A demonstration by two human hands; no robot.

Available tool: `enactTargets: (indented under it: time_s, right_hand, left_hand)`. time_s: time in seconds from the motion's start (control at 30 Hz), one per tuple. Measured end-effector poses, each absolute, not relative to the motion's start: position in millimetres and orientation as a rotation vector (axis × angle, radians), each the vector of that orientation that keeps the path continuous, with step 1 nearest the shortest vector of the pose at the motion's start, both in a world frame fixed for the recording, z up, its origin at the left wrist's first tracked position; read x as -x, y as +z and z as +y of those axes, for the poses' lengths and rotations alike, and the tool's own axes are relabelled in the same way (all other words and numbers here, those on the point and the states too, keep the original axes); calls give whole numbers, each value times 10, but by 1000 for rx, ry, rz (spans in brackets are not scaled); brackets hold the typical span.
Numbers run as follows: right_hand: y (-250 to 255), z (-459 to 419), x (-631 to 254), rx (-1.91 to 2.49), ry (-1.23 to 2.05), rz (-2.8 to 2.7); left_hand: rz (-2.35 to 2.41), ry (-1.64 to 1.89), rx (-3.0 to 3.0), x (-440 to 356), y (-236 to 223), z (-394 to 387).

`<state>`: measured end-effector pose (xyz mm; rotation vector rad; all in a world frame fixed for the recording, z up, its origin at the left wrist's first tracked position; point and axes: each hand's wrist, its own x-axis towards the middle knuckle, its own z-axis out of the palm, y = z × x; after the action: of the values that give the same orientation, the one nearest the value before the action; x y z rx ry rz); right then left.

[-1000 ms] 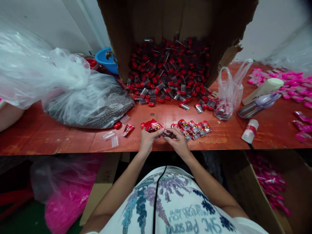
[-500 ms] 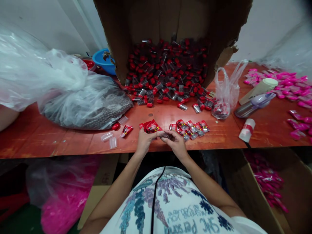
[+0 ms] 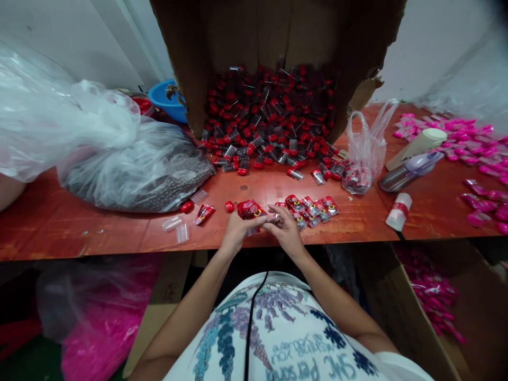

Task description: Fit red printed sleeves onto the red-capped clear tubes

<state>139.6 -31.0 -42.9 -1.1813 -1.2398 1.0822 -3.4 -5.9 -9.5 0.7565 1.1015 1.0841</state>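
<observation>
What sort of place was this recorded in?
Probably a packing or assembly workshop: a cardboard box on a red table holds many red-capped containers, a clear bag of dark, bead-like pieces lies nearby, and bright pink items are heaped at the right.

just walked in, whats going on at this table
A person is working bare-handed at a red table. The left hand seems to hold a red packet, while the right hand pinches a small item, unclear in detail. Similar packets lie just beyond. Behind, red-capped clear containers are heaped in and before a cardboard box.
</observation>
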Motion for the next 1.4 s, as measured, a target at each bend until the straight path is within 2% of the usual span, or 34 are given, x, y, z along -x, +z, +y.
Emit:
enactTargets:
  time_s: [0.33,0.57,0.8,1.13,1.4]
  right_hand:
    - [-392,-316,-1389,1121,1139,-1237]
    - [-441,-333,-1365,1175,1062,-1256]
    - [-433,-332,-1447,1078,1244,-1313]
    - [-468,-348,-1452,1065,1292,-1284]
    - [-499,-312,-1456,1102,1126,-1360]
  left_hand:
    - [1038,1151,-696,21,-88,-104]
    - [1003,1410,-387,-38,-148,-54]
    - [1061,1315,-627,-12,-154,-148]
    - [1065,1110,-673,14,-128,-193]
    - [1026,1045,-591,-41,-227,-191]
